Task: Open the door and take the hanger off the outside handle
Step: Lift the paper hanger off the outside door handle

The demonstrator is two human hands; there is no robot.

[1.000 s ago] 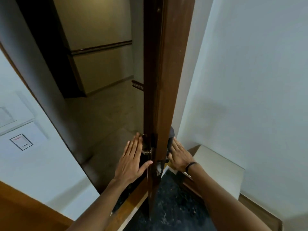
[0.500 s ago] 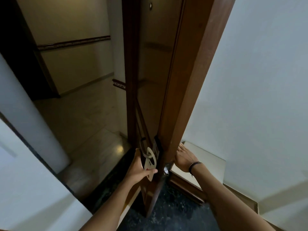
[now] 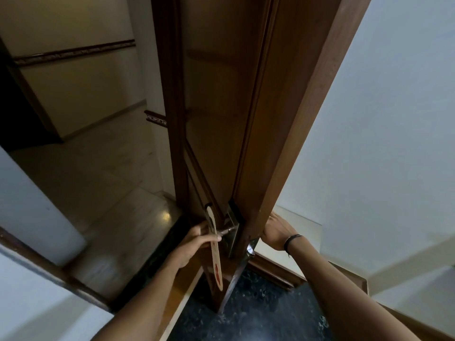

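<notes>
The dark wooden door (image 3: pixel 246 99) stands open, seen almost edge-on. A long pale door hanger (image 3: pixel 214 252) with a red mark near its bottom hangs by the outside handle (image 3: pixel 227 230), a metal lever on a dark plate. My left hand (image 3: pixel 194 244) grips the hanger at mid-height, thumb across its front, close to the lever's tip. I cannot tell whether the hanger's hole still sits around the lever. My right hand (image 3: pixel 275 231), with a dark wristband, rests on the door's inner side; its fingers are hidden behind the door edge.
A corridor with a pale tiled floor (image 3: pixel 103 183) lies beyond the doorway. The door frame (image 3: pixel 49 264) runs along the lower left. A white wall (image 3: pixel 384 119) is close on the right, above a low white ledge (image 3: pixel 300 222). Dark stone floor (image 3: pixel 261 313) lies below.
My left hand went from flat beside the handle to gripping the hanger, which has turned edge-on and shifted out along the lever. The view has moved closer to the door.
</notes>
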